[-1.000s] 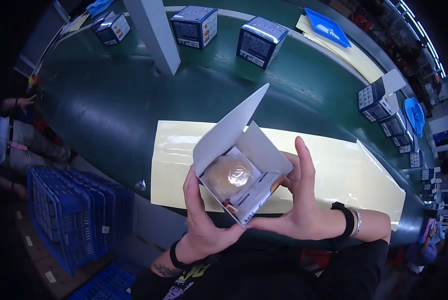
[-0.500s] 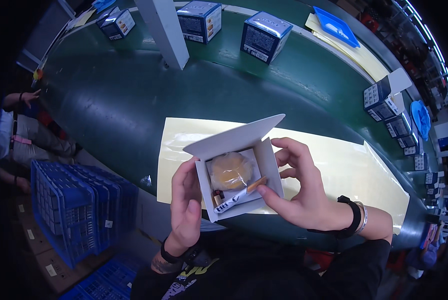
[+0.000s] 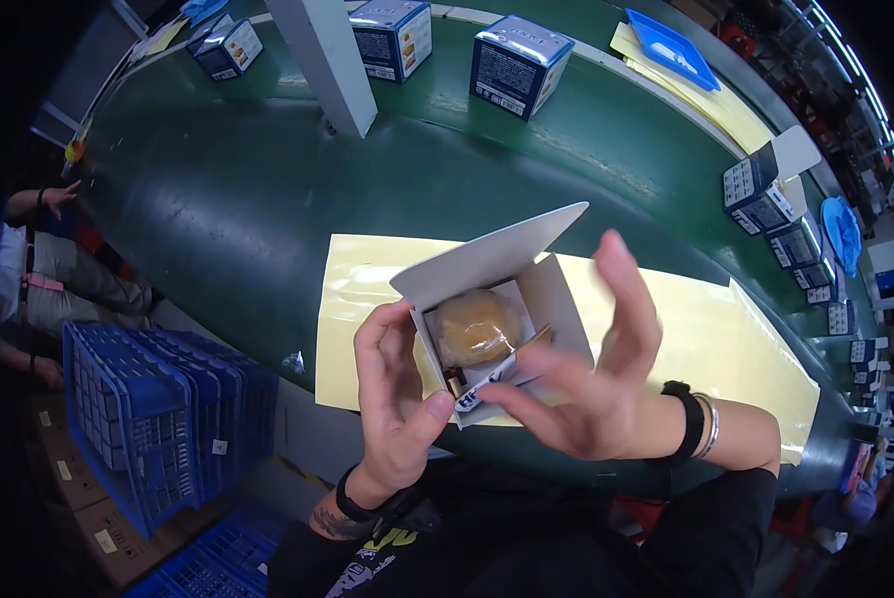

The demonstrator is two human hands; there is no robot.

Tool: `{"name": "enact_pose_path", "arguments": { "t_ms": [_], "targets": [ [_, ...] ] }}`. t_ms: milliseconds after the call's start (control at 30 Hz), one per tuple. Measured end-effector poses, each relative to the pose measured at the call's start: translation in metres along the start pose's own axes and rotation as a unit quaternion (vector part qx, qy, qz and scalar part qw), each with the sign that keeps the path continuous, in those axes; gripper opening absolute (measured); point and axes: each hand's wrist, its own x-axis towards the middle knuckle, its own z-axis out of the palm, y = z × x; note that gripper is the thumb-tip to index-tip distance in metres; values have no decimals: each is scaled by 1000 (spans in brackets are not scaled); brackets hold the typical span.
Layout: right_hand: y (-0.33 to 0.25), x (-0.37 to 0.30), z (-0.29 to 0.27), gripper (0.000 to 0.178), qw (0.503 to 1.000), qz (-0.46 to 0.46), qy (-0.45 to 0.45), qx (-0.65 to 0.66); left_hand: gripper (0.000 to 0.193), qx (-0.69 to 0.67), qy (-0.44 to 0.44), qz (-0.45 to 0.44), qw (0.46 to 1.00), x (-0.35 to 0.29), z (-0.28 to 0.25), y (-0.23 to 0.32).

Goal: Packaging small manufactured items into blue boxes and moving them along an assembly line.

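Note:
An open white cardboard box (image 3: 572,314) with its lid flap raised is held in my left hand (image 3: 392,399), the thumb on its near corner and the fingers along its left side. Inside lies a round, yellow-brown item in a clear wrapper (image 3: 479,327). Along the box's near side sit a white packet with dark print (image 3: 485,387) and a thin brown strip (image 3: 539,337). My right hand (image 3: 596,399) is partly blurred over the near right side. Its index finger points up, the other fingers are apart, and the thumb reaches the white packet.
Beneath the box, pale yellow sheets (image 3: 706,369) cover part of the green conveyor belt (image 3: 218,189). Dark blue boxes (image 3: 520,68) stand along the far edge and right side. A grey post (image 3: 322,65) rises there. Blue crates (image 3: 158,419) stand lower left, near another person's hand (image 3: 58,197).
The box has shifted slightly to the right with my left hand. My right hand has come off the box's right side, its index finger now raised and its thumb moved onto the packet.

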Motion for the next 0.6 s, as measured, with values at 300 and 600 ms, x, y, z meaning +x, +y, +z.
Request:
{"name": "enact_pose_path", "arguments": {
  "t_ms": [300, 600],
  "targets": [
    [-2, 40, -44, 15, 928, -45, -362, -76, 75, -4, 19, -11, 1000, -4, 14, -2],
    [-9, 37, -43, 12, 933, 13, -357, -44, 74, 8, 26, -13, 1000, -9, 20, 0]
  ]
}}
